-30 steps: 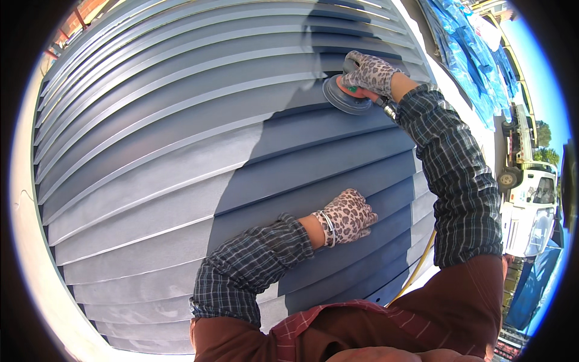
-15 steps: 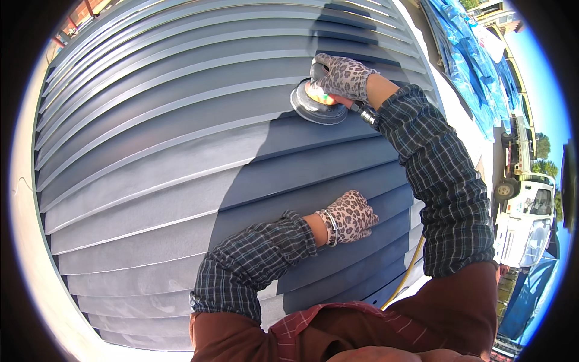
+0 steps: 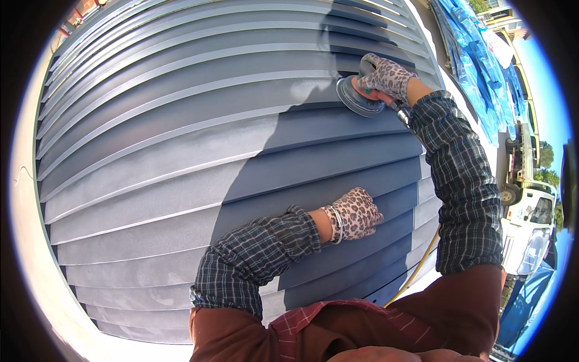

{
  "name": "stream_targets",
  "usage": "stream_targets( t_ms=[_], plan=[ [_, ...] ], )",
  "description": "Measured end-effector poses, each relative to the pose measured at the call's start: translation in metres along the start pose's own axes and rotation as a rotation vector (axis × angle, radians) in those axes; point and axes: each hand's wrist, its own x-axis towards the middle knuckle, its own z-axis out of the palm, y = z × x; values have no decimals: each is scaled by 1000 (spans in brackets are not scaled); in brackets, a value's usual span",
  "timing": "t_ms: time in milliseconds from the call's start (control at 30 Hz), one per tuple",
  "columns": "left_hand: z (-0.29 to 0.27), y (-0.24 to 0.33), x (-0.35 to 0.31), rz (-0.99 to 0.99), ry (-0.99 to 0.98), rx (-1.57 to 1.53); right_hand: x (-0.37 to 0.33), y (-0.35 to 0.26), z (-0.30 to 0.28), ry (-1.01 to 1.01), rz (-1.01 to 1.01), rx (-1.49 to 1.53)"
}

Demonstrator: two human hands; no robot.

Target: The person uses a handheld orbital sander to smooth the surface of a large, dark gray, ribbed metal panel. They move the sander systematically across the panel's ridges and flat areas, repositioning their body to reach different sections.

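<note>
My right hand [image 3: 387, 76], in a leopard-print glove, is wrapped round the top of a round orbital sander [image 3: 360, 99]. The sander's disc lies against the grey slatted panel [image 3: 199, 145], towards its upper right; a metal hose fitting sticks out below my wrist. Lower down, my left hand [image 3: 356, 215], gloved in the same print with a white band at the wrist, is closed and rests over the shaded slats. Its fingertips curl under and away from view, so what they grip, if anything, is hidden.
A yellow hose [image 3: 416, 271] runs beside the panel's lower right edge. A pale frame [image 3: 27, 181] borders the left. Blue sheeting [image 3: 479, 66] and a white truck [image 3: 531, 226] stand off to the right. My shadow covers part of the slats.
My right hand has carried the sander to the right along the slats. The left hand has shifted slightly right and remains closed.
</note>
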Motion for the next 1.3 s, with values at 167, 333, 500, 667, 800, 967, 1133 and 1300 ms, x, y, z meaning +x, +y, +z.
stream_targets(
  t_ms=[167, 333, 500, 667, 800, 967, 1133, 1300],
  plan=[
    [4, -2, 1, 8, 10, -21, 12, 76, -9, 76, 123, 29],
    [-1, -1, 2, -10, -32, -26, 8, 57, -7, 79, 111, 1],
    [0, -2, 1, -7, -4, -25, 3, -3, 2, -6, -9, 18],
    [2, -4, 1, -13, 2, -46, 1, -48, 17, 9, -106, 75],
    [3, -3, 4, -4, -9, -40, 5, -74, 22, -34, -210, -39],
    [10, -8, 1, 9, 53, 4, -15, -144, 21, -238, -170, -8],
    [12, -5, 2, 19, 48, 2, -15, -161, 35, -146, -328, -190],
    [12, -8, 2, 38, 83, 22, 5, -107, 27, -165, -180, 18]
  ],
)
